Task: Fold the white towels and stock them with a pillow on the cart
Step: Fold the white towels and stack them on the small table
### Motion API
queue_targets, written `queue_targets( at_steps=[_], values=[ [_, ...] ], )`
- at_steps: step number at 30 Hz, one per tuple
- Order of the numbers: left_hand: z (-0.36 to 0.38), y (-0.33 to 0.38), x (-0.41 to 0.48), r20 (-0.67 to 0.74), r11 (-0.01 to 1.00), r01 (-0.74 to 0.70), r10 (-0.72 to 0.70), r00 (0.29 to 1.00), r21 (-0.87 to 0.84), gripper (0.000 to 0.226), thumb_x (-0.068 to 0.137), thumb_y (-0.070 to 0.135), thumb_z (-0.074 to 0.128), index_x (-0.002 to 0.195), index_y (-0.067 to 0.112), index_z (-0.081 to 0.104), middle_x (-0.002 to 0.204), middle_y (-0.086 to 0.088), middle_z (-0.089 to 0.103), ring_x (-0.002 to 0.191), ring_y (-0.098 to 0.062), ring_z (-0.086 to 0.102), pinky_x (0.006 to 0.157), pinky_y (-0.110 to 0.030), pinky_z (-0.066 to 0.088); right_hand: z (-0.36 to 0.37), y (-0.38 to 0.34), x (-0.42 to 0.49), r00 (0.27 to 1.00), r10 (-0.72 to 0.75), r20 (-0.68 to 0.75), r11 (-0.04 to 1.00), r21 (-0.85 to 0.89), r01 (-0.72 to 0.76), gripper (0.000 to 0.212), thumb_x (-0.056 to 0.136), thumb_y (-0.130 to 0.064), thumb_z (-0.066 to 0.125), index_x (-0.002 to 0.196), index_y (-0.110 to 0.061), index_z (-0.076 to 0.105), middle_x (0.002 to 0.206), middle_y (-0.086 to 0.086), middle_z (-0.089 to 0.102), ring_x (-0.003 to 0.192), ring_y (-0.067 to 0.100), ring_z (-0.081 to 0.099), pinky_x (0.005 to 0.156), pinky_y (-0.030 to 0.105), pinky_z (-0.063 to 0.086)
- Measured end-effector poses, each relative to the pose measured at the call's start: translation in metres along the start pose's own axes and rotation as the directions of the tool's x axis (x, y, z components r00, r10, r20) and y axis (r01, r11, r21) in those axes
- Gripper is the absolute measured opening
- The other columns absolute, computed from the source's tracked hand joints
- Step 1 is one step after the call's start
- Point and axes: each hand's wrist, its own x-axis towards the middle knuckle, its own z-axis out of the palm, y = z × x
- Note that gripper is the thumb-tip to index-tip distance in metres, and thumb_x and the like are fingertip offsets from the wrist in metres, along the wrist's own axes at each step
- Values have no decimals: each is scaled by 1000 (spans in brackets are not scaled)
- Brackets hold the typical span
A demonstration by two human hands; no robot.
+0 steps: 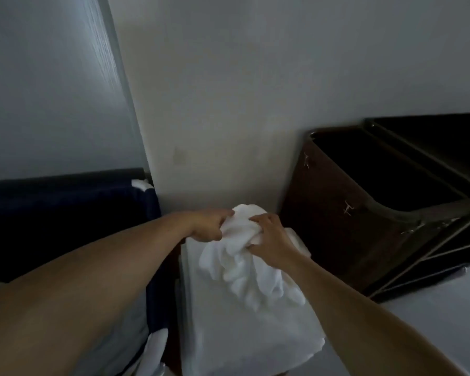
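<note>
Wall (228,77); towel (242,270) in left hand (209,225), right hand (272,241)

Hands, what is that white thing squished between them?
A crumpled white towel sits between the left hand and the right hand; both grip it, and the rest hangs down. The head view shows it.

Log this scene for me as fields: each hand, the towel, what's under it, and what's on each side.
left hand: grips the white towel
right hand: grips the same towel
towel state: bunched, unfolded, hanging between the hands
underneath: flat white linen
right side: dark brown cart, metal frame
left side: dark blue bin
</note>
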Motion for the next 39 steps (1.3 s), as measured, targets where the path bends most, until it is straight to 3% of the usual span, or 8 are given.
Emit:
queue_targets(
  at_steps=[7,14,18,22,27,30,36,39],
  values=[
    [76,-10,32,198,974,221,-209,958,-41,53,99,12,40,150,26,42,157,-1,36,140,-19,37,101,-18,29,33,62,-1,721,54,691,962,159,-224,77,81,-56,73,145,-22,47,145,-11,41,127,13,46,94,26,42],
    [103,-8,37,235,942,324,-297,926,-85,42,96,39,56,131,17,54,136,-2,51,111,-16,48,90,-26,37,14,104,47,997,52,63,995,-87,-47,36,89,-38,59,121,-22,59,115,-1,63,109,23,60,81,31,45],
    [101,-5,35,167,938,335,-317,934,-93,38,93,43,60,121,17,59,123,0,56,103,-15,52,83,-26,39,27,98,71,942,171,290,979,59,-196,93,82,-56,69,153,-14,26,146,9,46,131,33,48,100,39,41],
    [92,-7,28,138,935,341,-327,935,-98,36,87,42,68,113,22,52,117,3,53,92,-11,51,77,-26,42,34,73,72,952,92,292,987,99,-126,38,93,-32,61,118,-4,61,115,12,65,109,32,61,91,39,50],
    [51,9,14,-38,928,125,-147,988,-352,118,58,57,88,152,40,18,146,18,34,130,-10,38,109,-36,39,-17,20,55,992,16,128,880,468,-74,15,88,-14,61,73,-10,60,75,7,58,72,19,55,66,35,46],
    [33,35,13,-60,874,-1,-33,998,-486,73,69,40,89,130,40,48,124,17,58,112,-5,57,84,-15,51,-51,-9,40,971,-145,191,781,624,-6,15,87,-10,67,85,-24,73,90,4,71,83,16,65,77,36,54],
    [7,43,-2,-220,680,-73,-131,967,-729,35,76,13,78,110,13,67,113,-14,70,107,-29,67,98,-46,54,-105,5,40,985,-151,-88,856,486,175,17,88,-11,71,95,-25,76,90,-10,72,85,5,64,79,27,51],
    [-16,47,-15,-245,484,-146,-146,959,-863,28,82,3,68,110,7,70,108,-17,73,95,-29,72,86,-44,59,-122,26,38,979,-171,114,958,253,138,75,77,-32,84,142,-35,48,134,-15,46,123,8,45,97,27,46]
  ],
)
